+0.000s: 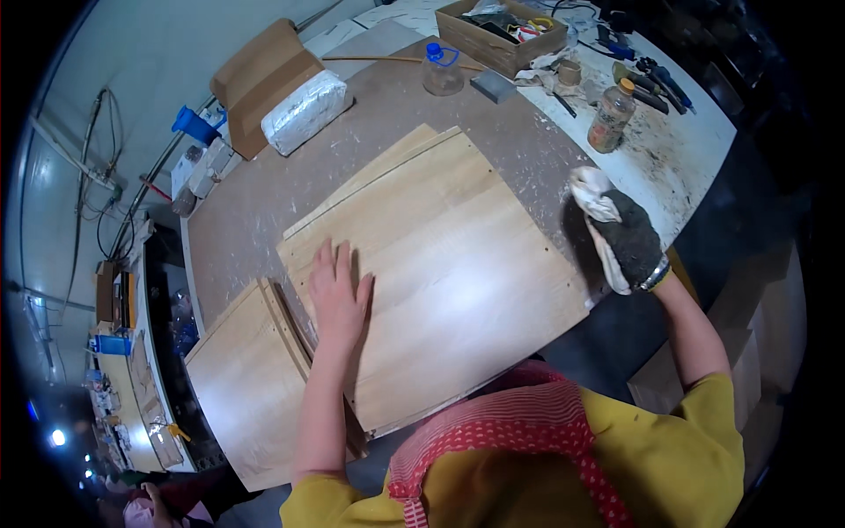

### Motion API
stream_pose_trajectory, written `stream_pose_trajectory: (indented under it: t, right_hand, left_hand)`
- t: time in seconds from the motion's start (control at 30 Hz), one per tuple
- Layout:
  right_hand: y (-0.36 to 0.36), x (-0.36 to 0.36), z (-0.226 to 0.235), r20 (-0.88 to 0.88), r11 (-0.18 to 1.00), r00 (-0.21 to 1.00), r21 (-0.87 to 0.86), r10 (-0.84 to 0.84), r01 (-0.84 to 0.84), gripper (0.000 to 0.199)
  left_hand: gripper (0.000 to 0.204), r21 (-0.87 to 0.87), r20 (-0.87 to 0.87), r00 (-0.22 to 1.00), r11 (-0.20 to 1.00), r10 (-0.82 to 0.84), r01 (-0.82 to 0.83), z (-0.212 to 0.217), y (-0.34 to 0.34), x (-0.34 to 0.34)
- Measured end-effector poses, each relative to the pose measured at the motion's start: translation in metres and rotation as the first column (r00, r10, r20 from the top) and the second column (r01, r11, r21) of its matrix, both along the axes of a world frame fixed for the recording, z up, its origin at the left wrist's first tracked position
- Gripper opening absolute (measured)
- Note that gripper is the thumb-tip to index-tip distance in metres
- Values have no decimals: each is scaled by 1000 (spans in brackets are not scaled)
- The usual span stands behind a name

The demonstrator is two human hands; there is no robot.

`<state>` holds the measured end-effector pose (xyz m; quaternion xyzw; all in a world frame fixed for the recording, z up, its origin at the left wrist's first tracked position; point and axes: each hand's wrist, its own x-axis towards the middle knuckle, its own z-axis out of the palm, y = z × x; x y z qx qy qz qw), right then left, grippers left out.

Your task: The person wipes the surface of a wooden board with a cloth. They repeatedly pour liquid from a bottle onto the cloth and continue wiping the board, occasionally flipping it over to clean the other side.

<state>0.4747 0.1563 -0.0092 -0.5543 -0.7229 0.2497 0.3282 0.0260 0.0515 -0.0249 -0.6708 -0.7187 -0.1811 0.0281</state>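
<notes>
Dusty workbench [264, 211] carries a wood panel [458, 264]. Left hand [339, 295] lies flat and open on it; gloved right hand [620, 233], at its right edge, clutches a rag [591, 194], apparently mid-wipe.

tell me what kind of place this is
Most likely a woodworking or furniture workshop. The left hand presses flat on a wood-grain panel on a dusty workbench, the gloved right hand grips a rag, and hand tools lie at the far end.
</notes>
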Motion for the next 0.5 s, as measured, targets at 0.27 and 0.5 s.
stream_pose_trajectory:
  t: [0.27, 0.5]
  right_hand:
    - [31, -104, 14, 264, 449, 487, 192, 833, -872, 29]
    - [71, -111, -5, 29, 25, 22, -122, 999, -992, 43]
  left_hand:
    - [55, -7, -54, 990, 992, 127, -128, -28, 139, 17]
    - [44, -92, -60, 957, 953, 285, -290, -40, 167, 17]
